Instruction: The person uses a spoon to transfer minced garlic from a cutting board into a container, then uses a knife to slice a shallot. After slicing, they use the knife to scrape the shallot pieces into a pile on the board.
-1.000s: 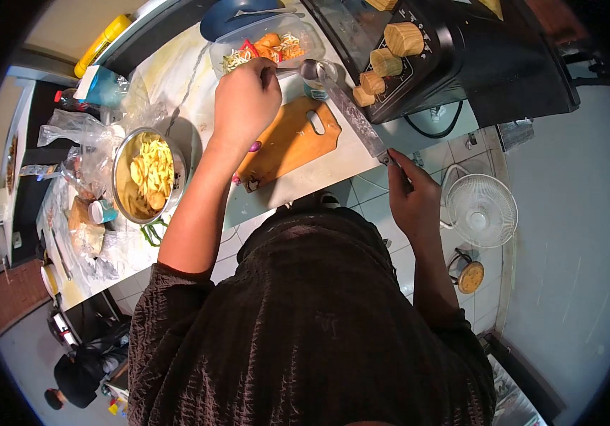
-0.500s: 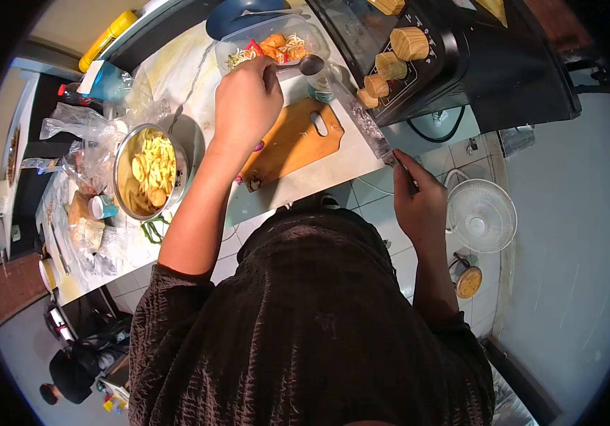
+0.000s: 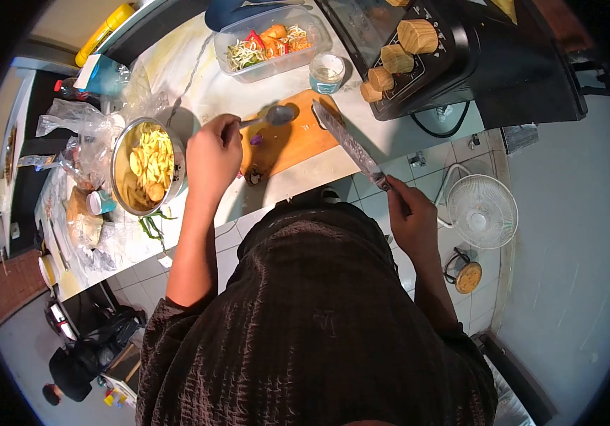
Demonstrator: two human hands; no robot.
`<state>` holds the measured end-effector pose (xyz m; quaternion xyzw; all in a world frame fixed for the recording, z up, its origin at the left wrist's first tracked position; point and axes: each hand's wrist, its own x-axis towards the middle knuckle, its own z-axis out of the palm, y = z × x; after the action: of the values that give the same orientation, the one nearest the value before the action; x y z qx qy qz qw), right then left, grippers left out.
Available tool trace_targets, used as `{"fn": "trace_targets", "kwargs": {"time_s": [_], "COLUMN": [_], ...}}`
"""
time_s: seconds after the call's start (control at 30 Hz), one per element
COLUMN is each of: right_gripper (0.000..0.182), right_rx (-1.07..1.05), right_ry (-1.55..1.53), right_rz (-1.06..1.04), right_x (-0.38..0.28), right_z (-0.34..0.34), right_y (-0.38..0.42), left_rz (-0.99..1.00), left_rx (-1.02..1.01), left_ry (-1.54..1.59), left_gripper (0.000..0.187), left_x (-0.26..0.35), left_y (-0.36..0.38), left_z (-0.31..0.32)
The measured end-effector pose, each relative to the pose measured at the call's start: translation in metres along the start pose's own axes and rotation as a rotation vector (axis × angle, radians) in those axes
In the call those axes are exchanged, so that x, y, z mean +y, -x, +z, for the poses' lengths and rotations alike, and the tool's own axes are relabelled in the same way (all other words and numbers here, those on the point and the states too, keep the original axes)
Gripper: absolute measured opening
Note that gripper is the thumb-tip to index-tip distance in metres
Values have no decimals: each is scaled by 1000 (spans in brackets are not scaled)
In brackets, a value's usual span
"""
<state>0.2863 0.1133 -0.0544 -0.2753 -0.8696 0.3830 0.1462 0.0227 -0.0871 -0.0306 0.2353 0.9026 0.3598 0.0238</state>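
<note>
My left hand (image 3: 214, 155) is closed around the handle of a metal spoon (image 3: 281, 115), its bowl held over the wooden cutting board (image 3: 294, 147). In my right hand (image 3: 413, 215) is a large knife (image 3: 351, 148), its blade slanting up and left across the board's right part. A small purple piece (image 3: 256, 139) lies on the board near the spoon. Behind the board stand an open small jar (image 3: 327, 73) with a pale inside and a clear plastic container (image 3: 230, 32) holding sprouts, red strips and orange-brown pieces.
Left of my arm stands a steel pot (image 3: 115, 170) of yellow slices, with green chillies (image 3: 152, 228) beside it. Plastic bags (image 3: 99, 138) crowd the counter's left. A black oven (image 3: 454, 64) with wooden knobs stands right. A white fan (image 3: 481, 211) is on the floor.
My left hand and the spoon have moved down and left, from beside the jar to above the board. The knife has also come lower and left, its tip now away from the jar.
</note>
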Motion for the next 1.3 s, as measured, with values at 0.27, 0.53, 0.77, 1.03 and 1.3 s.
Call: {"fn": "trace_targets", "kwargs": {"time_s": [0.27, 0.53, 0.77, 1.03, 1.3], "right_gripper": [27, 29, 30, 32, 33], "right_rx": [-60, -87, -81, -24, 6], "right_ry": [61, 14, 8, 50, 84], "right_rz": [67, 100, 86, -47, 9], "right_x": [10, 4, 3, 8, 2], "right_z": [21, 37, 46, 48, 41], "right_y": [15, 22, 28, 33, 33], "left_rz": [6, -58, -241, -504, -565], "left_rx": [-18, -76, -103, -176, -194], "left_ry": [-6, 38, 110, 419, 595], "left_gripper": [16, 19, 22, 24, 21], "left_x": [-23, -18, -17, -29, -46], "left_y": [18, 31, 40, 42, 41], "left_z": [19, 26, 31, 36, 39]}}
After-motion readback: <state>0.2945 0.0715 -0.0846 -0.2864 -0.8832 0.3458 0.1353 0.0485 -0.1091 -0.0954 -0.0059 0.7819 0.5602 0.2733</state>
